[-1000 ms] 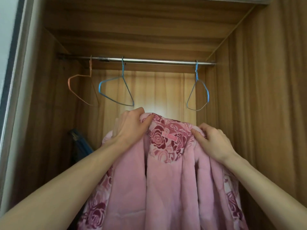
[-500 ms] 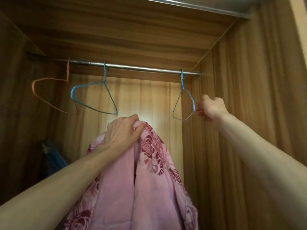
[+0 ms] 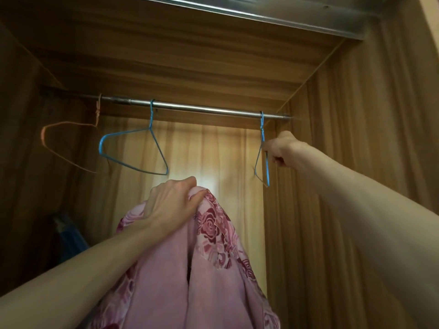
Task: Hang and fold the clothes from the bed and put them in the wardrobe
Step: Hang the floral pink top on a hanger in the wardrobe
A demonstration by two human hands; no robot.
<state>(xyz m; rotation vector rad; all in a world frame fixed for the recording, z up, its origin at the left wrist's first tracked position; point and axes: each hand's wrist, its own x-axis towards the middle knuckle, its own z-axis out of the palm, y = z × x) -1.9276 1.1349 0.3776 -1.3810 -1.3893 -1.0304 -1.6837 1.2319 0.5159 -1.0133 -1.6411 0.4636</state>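
A pink garment with a rose print [image 3: 209, 257] hangs from my left hand [image 3: 172, 205], which grips its collar in front of the open wardrobe. My right hand [image 3: 281, 148] reaches up to the right and holds the blue wire hanger [image 3: 263, 162] that hangs at the right end of the metal rail [image 3: 202, 108]. That hanger is turned nearly edge-on. Another blue hanger [image 3: 135, 153] hangs empty near the middle of the rail, and an orange hanger [image 3: 66, 148] hangs at the left.
The wooden wardrobe side wall [image 3: 356, 186] stands close on the right. A pale curtain-like back panel [image 3: 202, 157] glows behind the rail. A blue object [image 3: 71, 238] sits low in the dark left corner. A metal door track [image 3: 261, 13] runs overhead.
My right hand let go of the garment, rose to the right hanger and closed on it, turning it edge-on. The garment now droops from my left hand alone.
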